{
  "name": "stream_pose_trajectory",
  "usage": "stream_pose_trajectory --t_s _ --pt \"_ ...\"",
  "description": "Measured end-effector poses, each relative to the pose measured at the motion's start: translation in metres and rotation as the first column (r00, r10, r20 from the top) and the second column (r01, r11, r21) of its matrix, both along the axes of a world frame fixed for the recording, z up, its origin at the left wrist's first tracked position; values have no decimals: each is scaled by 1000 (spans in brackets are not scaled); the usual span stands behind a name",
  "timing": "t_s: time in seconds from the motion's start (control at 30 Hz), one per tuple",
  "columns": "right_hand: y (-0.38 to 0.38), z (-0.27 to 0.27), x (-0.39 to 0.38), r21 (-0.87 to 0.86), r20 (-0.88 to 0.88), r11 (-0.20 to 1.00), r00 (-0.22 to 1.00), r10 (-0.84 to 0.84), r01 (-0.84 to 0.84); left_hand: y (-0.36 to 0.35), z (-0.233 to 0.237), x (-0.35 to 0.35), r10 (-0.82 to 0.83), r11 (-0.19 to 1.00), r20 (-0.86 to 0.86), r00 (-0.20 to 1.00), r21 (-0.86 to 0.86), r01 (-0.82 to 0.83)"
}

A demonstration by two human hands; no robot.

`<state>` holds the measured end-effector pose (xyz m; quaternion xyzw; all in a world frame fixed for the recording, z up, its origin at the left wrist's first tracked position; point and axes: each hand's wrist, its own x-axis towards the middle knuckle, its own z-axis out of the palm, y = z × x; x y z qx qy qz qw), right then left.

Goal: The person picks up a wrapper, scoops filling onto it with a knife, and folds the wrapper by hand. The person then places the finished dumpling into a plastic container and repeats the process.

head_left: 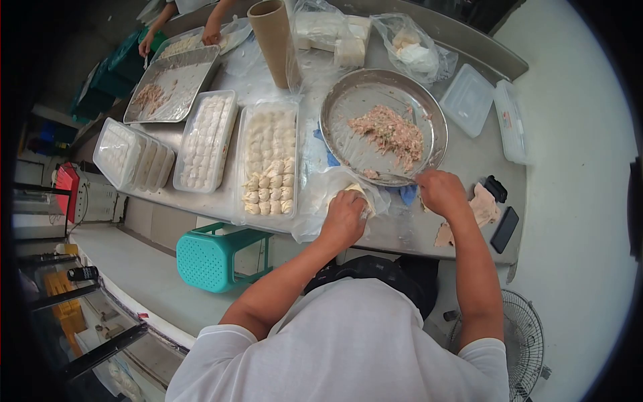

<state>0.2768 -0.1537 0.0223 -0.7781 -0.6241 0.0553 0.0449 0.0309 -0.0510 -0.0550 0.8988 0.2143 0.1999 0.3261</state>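
My left hand (344,216) is curled over pale yellow dough wrappers (355,190) lying in a clear plastic bag (309,213) at the table's front edge. Closed at the near rim of a round metal pan (326,137), my right hand (443,192) grips a thin metal spatula (387,179); its handle is mostly hidden by the fingers. Pink minced meat filling (392,132) is heaped in the pan. Left of the bag stands a plastic tray (240,167) with rows of folded dumplings (269,191), the back rows whiter than the front ones.
More filled plastic boxes (205,141) and a metal tray (194,70) with filling stand at the left. A cardboard tube (271,43) rises behind. Lids (467,100), a phone (504,230) and a cloth lie right. Another person's hands (211,32) work at the far left.
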Motion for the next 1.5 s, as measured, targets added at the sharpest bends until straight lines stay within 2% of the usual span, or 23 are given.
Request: stream_pose_trajectory --t_s 0.07,0.1,0.17,0.2,0.27,0.3,0.37,0.4,0.47,0.5,0.57,0.6,0.67,0.9,1.0,1.17,1.3,1.5 --pt "9 9 -4 -152 -3 988 1000 6 -7 -2 4 1 -8 1000 -13 1000 28 8" --pt "11 13 -4 -150 -2 989 1000 6 -6 -3 7 2 -8 1000 -11 1000 30 8" --pt "13 19 -6 -155 -155 985 982 -106 81 -6 11 3 24 999 -12 1000 37 -24" --pt "10 16 -5 -153 -153 985 982 -107 84 -7 10 5 22 999 -9 1000 40 -22" --pt "-1 1 -3 8 -488 975 852 -191 224 -7 6 9 79 997 7 997 25 -79" --pt "-6 -7 -8 5 -487 975 852 -193 224 -7 4 8 79 997 7 997 22 -79" --pt "-16 -25 -25 115 -635 895 725 -267 430 -6 1 8 72 997 -9 997 20 -72" --pt "-20 -35 -34 115 -635 895 725 -268 432 -6 1 8 70 997 -8 997 20 -70" --pt "-24 -52 -56 -41 -922 786 280 -268 617 -5 3 7 61 997 38 997 42 -63" --pt "-25 -58 -67 -43 -923 783 275 -269 621 -6 5 7 56 997 34 998 43 -58" --pt "-23 -64 -87 -44 -998 737 0 -60 674 -8 8 10 54 995 1 999 81 -54" --pt "-22 -63 -94 -45 -998 732 -2 -59 679 -7 8 11 47 996 0 999 82 -47" --pt "-21 -56 -106 -97 -989 690 -146 12 717 -6 8 13 74 997 -51 996 33 -73" --pt "-18 -53 -115 -154 -983 668 -184 -27 728 -5 9 9 31 999 -49 998 24 -30" --pt "-18 -55 -119 -137 -988 679 -152 -39 721 -7 9 11 46 995 -46 998 86 -42" --pt "-21 -57 -122 -162 -984 680 -167 -59 715 -1 2 10 51 998 -74 996 -23 -53" --pt "-21 -58 -126 -160 -986 685 -150 -75 710 0 6 10 27 999 -118 993 -23 -30" --pt "-19 -59 -128 -177 -982 666 -171 -75 724 -5 11 11 32 997 -86 996 72 -26"
